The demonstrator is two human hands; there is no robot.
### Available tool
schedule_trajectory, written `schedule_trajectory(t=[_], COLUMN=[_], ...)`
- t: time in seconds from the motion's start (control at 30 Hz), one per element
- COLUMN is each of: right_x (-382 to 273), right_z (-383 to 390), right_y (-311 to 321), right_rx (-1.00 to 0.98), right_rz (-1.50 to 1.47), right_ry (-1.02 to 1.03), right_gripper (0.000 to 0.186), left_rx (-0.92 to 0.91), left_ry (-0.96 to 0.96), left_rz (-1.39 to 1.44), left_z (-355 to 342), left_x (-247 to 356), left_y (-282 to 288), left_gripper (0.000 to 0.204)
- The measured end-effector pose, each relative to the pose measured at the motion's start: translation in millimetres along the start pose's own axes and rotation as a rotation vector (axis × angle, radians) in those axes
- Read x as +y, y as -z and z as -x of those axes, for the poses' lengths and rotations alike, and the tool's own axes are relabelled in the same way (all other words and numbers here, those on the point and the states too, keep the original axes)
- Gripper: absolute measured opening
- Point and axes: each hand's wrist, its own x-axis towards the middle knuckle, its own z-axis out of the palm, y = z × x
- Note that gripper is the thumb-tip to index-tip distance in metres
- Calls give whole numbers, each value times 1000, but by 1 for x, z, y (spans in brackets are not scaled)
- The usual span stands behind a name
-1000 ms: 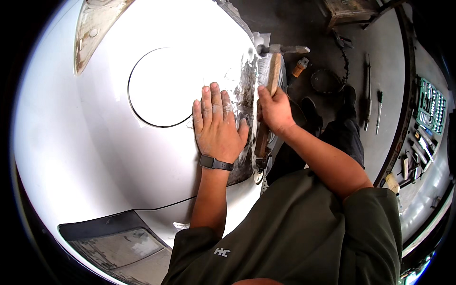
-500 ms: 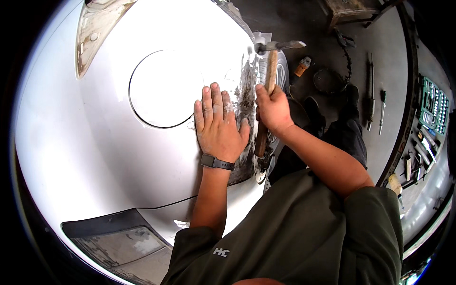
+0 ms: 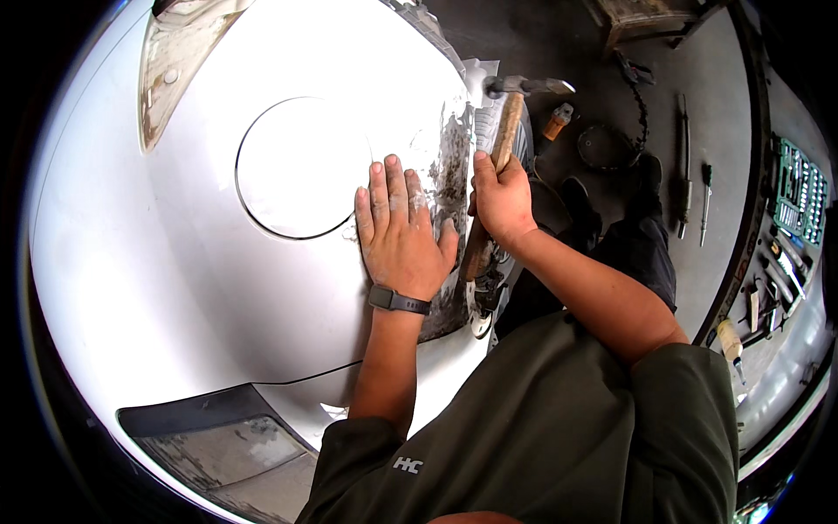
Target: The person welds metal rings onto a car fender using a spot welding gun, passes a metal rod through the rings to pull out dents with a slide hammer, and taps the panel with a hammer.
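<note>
My left hand (image 3: 401, 227) lies flat on a white car body panel (image 3: 201, 279), fingers stretched out, just right of the round fuel flap (image 3: 301, 166). A dark wristwatch (image 3: 399, 299) is on that wrist. To its right runs a scraped, dark bare-metal strip (image 3: 451, 166) along the panel's edge. My right hand (image 3: 504, 203) is wrapped round the wooden handle of a hammer (image 3: 508, 122). The hammer's metal head is at the far end, apart from the strip and over the wheel side. Part of the tyre is hidden behind the hammer and hand.
On the floor lie an orange power tool (image 3: 555, 123), a cable (image 3: 611, 148) and two long rods (image 3: 686, 166). A green socket set (image 3: 799, 192) and several hand tools sit at the far right. A wooden stool (image 3: 650, 22) stands at the back.
The hammer has swung slightly to the right, its head moving away from the panel edge. My left hand stays flat in nearly the same place.
</note>
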Motion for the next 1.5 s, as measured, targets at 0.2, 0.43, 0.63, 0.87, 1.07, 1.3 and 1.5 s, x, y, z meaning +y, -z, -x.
schedule_trajectory(t=[0.2,0.43,0.63,0.87,1.07,1.3,1.5], right_x=[12,8,6,2,4,5,58], right_z=[-6,-7,-5,-3,-1,-2,-31], right_y=[2,3,3,3,6,26,96], right_rx=[36,32,-20,-23,-66,-83,-49], right_rz=[-27,43,52,71,64,-11,-144], right_ry=[48,10,-48,1,-1,-97,-212], right_gripper=[39,41,38,38,38,35,25], left_rx=[2,-3,-19,-17,-39,-109,-299], left_ry=[6,4,16,22,31,27,-243], left_rz=[1,6,10,-4,-13,-122,-361], left_z=[-2,-1,0,-2,-1,-5,-48], left_x=[2,1,2,4,2,6,7], left_y=[-1,0,1,1,0,-5,-28], left_gripper=[72,71,71,72,73,78,88])
